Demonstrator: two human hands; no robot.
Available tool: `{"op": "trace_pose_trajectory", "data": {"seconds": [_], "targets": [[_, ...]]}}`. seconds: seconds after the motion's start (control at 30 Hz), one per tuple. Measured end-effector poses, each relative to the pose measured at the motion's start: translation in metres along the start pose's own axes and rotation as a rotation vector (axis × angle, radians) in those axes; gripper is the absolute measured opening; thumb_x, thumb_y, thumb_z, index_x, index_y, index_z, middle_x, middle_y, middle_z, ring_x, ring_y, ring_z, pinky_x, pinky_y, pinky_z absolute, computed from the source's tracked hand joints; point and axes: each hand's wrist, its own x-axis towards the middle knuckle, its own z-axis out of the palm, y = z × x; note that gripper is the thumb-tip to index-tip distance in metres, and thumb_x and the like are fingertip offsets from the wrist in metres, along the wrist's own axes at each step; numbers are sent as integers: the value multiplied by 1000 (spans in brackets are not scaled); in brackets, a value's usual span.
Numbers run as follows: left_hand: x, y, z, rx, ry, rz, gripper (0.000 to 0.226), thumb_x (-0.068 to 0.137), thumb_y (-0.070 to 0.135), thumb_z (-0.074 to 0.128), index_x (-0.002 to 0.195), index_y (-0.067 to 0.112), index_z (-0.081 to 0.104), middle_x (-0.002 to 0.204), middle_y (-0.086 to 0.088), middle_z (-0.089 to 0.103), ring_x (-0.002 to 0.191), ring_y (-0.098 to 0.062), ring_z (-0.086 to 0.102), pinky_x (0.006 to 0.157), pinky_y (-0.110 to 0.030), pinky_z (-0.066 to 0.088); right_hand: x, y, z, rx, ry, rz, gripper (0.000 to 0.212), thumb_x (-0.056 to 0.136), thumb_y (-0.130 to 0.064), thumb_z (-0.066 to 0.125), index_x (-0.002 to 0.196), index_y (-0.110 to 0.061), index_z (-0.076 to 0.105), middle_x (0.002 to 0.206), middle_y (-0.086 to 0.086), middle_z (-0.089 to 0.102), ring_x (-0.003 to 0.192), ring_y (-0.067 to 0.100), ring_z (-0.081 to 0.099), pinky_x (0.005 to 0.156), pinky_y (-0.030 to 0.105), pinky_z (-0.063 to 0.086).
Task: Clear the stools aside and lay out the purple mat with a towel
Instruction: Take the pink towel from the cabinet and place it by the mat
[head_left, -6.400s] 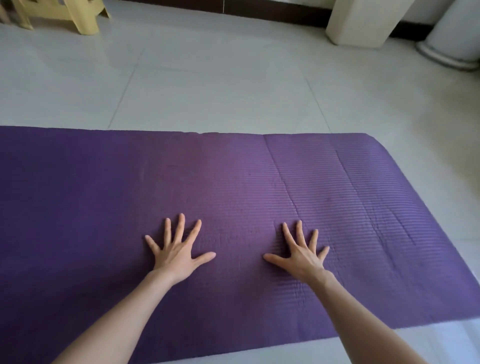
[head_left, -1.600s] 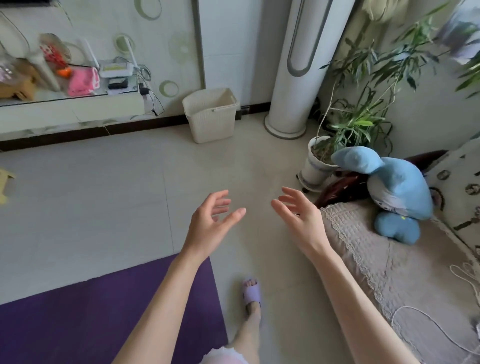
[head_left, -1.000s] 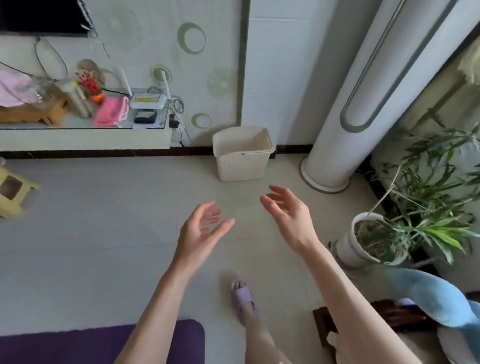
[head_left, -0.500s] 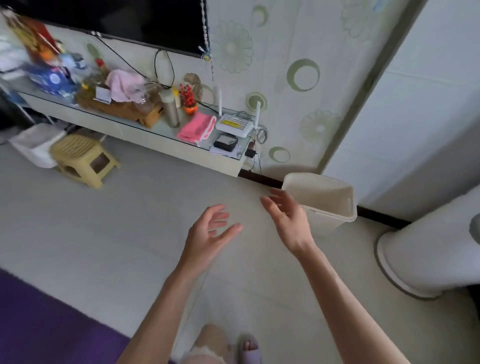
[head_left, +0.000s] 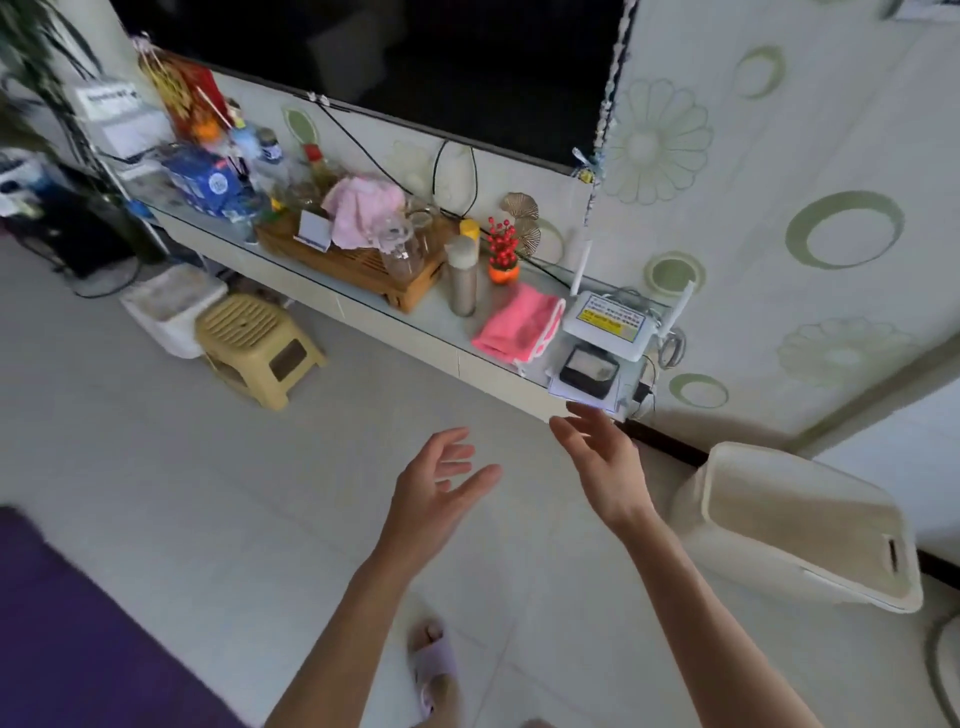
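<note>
Both hands are raised in front of the person over the pale tiled floor, and both are released, fingers spread, holding nothing. The left hand has its palm turned inward toward the right hand, whose fingertips reach up toward the right end of the low TV shelf against the wall. The folded pink towel lies on that shelf near its right end, just beside a white router and in front of a small pot of red berries. The purple mat lies on the floor at the lower left corner of the view. 1 yellow stool stands on the floor against the shelf's front edge, touching a white bin. A cream basket sits on the floor to the right of the hands. A foot in a lilac slipper shows below.
</note>
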Motion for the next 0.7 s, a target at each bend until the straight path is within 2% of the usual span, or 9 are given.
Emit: {"op": "trace_pose_trajectory", "data": {"seconds": [0.13, 0.23, 0.3, 0.47, 0.7], "targets": [[81, 3, -38, 18, -8, -25, 60, 50, 60, 67, 104, 36, 55, 102, 9, 64, 97, -5, 63, 89, -27, 49, 63, -16, 41, 52, 52, 59, 36, 91, -33, 60, 124, -19, 57, 111, 0, 67, 97, 8, 63, 73, 9, 43], [133, 8, -48, 26, -48, -38, 53, 51, 57, 69, 99, 40, 55, 103, 7, 64, 98, -10, 64, 88, -28, 49, 103, -24, 59, 50, 87, 79, 35, 92, -31, 60, 124, -17, 57, 109, -1, 65, 91, -6, 59, 68, 1, 43], [170, 10, -51, 30, -89, -43, 47, 55, 51, 72, 98, 41, 54, 103, 7, 64, 99, -11, 63, 88, -27, 48, 133, -26, 69, 50, 112, 91, 36, 92, -30, 60, 125, -15, 57, 106, -1, 65, 90, -7, 58, 66, -1, 41], [260, 7, -52, 68, -129, -72, 38, 63, 45, 71, 96, 43, 54, 104, 4, 65, 98, -12, 64, 78, -19, 46, 207, -25, 89, 48, 144, 129, 39, 92, -31, 60, 127, -14, 57, 109, 3, 67, 96, 13, 62, 69, 5, 44], [375, -2, -39, 137, -198, -176, 44, 69, 43, 75, 107, 31, 56, 102, 4, 66, 94, -8, 64, 67, -5, 45, 305, -8, 104, 54, 203, 297, 43, 92, -31, 61, 129, -11, 56, 113, 6, 65, 99, 16, 61, 69, 7, 42]]}}
